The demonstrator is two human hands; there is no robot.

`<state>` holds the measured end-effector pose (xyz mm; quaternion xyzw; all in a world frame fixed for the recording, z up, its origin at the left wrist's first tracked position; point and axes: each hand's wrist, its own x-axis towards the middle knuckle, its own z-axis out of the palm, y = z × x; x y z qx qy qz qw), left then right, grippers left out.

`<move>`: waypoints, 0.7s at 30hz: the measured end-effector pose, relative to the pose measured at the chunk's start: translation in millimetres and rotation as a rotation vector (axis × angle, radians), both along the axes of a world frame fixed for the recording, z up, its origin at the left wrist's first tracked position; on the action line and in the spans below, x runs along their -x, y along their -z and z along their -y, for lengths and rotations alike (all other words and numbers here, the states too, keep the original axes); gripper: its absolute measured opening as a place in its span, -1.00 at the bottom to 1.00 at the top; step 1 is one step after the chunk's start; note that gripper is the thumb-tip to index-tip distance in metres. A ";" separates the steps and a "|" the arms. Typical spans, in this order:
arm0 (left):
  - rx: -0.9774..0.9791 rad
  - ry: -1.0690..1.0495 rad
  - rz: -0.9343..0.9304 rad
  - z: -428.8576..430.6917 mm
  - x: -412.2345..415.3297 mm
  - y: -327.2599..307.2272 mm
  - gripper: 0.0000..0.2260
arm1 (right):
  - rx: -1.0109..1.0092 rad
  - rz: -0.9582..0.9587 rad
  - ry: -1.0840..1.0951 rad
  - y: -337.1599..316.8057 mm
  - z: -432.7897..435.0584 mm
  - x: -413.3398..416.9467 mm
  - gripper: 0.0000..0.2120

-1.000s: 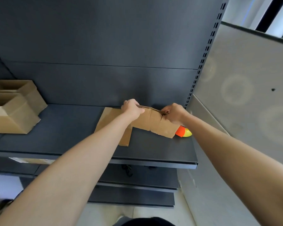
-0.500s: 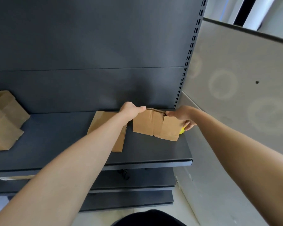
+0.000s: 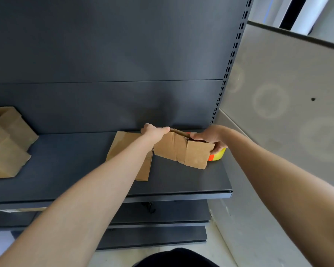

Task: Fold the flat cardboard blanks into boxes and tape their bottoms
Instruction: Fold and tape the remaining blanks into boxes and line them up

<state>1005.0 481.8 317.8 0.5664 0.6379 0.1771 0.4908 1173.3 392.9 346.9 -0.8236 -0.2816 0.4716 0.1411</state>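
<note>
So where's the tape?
Head view: the tape sits at the shelf's right end, tucked behind the box, by the right hand.

Dark shelf (image 3: 66, 170): two folded boxes (image 3: 6, 151) far left, flat cardboard blank (image 3: 123, 145) middle, orange-yellow tape roll (image 3: 218, 156) right.

Brown cardboard blank (image 3: 183, 149) half-folded, flat blank (image 3: 121, 145) lying just L, tape roll (image 3: 216, 156) behind R.

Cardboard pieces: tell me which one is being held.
The creased blank, gripped by left hand and right hand; the flat blank and the boxes rest on the shelf.
</note>
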 end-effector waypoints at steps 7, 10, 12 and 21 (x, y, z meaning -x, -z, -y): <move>0.020 0.043 0.021 -4.7 8.9 2.3 -0.32 | -0.023 0.060 0.029 1.0 -8.0 8.5 -0.28; 0.034 0.091 0.026 -2.9 10.5 1.4 -0.37 | -0.091 0.161 0.041 0.7 -15.5 17.8 -0.26; 0.078 0.128 0.089 -0.2 11.5 3.1 -0.38 | -0.126 0.166 0.061 0.9 -20.3 25.4 -0.30; 0.136 0.274 0.078 2.2 27.3 1.4 -0.30 | -0.112 0.015 0.146 9.0 -23.3 37.5 -0.25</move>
